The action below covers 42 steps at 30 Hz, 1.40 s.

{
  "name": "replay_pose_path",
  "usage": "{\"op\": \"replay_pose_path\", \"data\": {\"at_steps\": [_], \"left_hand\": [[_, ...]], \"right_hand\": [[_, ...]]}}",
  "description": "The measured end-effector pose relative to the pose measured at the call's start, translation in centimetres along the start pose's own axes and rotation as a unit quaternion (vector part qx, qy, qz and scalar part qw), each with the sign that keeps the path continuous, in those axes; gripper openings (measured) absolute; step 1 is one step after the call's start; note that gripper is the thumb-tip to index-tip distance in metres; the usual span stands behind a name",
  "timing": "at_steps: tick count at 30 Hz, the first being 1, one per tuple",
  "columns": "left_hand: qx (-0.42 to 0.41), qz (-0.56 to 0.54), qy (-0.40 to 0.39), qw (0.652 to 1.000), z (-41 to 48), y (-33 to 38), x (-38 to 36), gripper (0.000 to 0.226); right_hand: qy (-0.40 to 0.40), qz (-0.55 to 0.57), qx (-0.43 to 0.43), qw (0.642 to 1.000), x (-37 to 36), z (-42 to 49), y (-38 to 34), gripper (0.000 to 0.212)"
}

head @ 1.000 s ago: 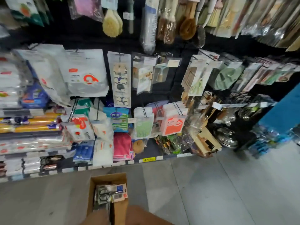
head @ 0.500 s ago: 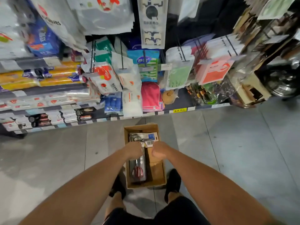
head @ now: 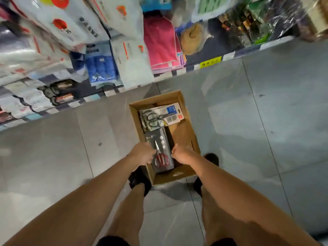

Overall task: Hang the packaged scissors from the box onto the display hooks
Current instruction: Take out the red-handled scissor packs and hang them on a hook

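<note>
Compared with half a second back, both hands are now at the near end of the box instead of the far end, and the view sits closer over it.

Left to right: the left hand [head: 142, 155] has its fingers curled down onto the left edge of the red scissors pack [head: 162, 153], so that looks like a real hold. The pack lies flat along the box's left side, red handles toward the person. The right hand [head: 181, 154] is bunched up with the thumb poking out, right against the pack's right edge. Honestly, I can't tell if it's gripping or just touching.

I'd call this the pick-up step, with the pack not lifted yet. The next move needs it pulled clear of the box wall and carried up to the hooks, which aren't in view here.

The box [head: 192, 137] sits on the floor [head: 53, 157] just in front of the bottom shelf [head: 234, 55]. Inside are that pack and a black scissors pack [head: 156, 118], lying crosswise at the far end, right up against it. The right half looks like bare cardboard.
</note>
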State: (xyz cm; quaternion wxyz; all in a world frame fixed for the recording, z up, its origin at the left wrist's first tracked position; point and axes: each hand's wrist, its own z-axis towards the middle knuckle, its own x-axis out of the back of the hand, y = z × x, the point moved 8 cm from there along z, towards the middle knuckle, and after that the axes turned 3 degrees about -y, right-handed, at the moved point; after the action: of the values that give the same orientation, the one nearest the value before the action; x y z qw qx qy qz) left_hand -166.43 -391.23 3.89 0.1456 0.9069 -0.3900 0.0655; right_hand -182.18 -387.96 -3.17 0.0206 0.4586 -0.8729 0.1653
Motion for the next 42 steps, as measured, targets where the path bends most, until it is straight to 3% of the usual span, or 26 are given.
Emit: {"op": "replay_pose_path", "data": {"at_steps": [5, 12, 15, 19, 24, 29, 36, 38, 42], "left_hand": [[0.069, -0.168, 0.0, 0.983, 7.3, -5.1, -3.7, 0.022], [0.124, -0.229, 0.014, 0.966, 16.4, -11.3, -9.7, 0.02], [0.129, -0.232, 0.028, 0.964, 19.5, -13.1, -11.6, 0.025], [0.146, -0.26, 0.062, 0.952, 21.2, -14.9, -12.9, 0.006], [0.141, -0.259, 0.072, 0.953, 21.7, -15.5, -13.9, 0.023], [0.145, -0.253, 0.087, 0.953, 21.9, -15.1, -13.7, 0.021], [0.159, -0.214, 0.11, 0.957, 21.8, -16.2, -13.8, 0.037], [0.173, -0.192, 0.115, 0.959, 21.3, -16.6, -13.8, 0.039], [0.194, -0.175, 0.118, 0.958, 21.5, -16.6, -14.5, 0.038]], "right_hand": [[0.008, 0.021, -0.028, 0.999, -4.1, 8.6, 4.1, 0.04], [0.012, 0.108, -0.058, 0.992, -11.1, 20.5, 7.7, 0.054], [0.045, 0.157, -0.062, 0.985, -12.9, 24.1, 8.7, 0.045], [0.125, 0.16, -0.059, 0.977, -14.1, 25.6, 9.7, 0.039], [0.196, 0.211, -0.058, 0.956, -14.4, 24.3, 9.3, 0.054], [0.184, 0.3, -0.069, 0.934, -14.5, 24.8, 8.4, 0.068], [0.077, 0.364, -0.087, 0.924, -15.1, 24.3, 7.7, 0.056], [0.084, 0.311, -0.078, 0.943, -13.5, 23.2, 8.6, 0.044], [0.174, 0.211, -0.062, 0.96, -8.5, 18.8, 11.5, 0.022]]}}
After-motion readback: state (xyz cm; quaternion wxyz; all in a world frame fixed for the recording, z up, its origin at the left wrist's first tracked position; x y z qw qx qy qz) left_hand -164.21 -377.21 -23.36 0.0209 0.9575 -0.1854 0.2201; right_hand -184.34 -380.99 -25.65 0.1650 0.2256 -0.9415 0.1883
